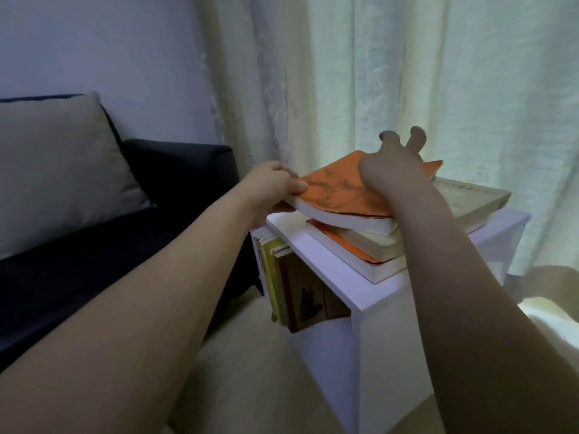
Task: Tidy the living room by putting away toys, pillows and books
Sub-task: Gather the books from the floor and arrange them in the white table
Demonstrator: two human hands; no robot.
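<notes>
An orange-covered book (338,189) lies tilted on top of a stack of books (369,249) on a white shelf unit (376,302). My left hand (272,186) pinches the orange book's left corner, thumb on the cover. My right hand (394,170) rests on the book's right part with fingers spread and lifted toward the curtain. A pale book (473,198) lies under the orange one at the right. More books (291,292) stand upright inside the shelf's compartment below.
A dark sofa (175,189) with a beige pillow (59,170) stands left of the shelf. Pale curtains (376,73) hang right behind the shelf and bunch on the floor (250,371) at the right.
</notes>
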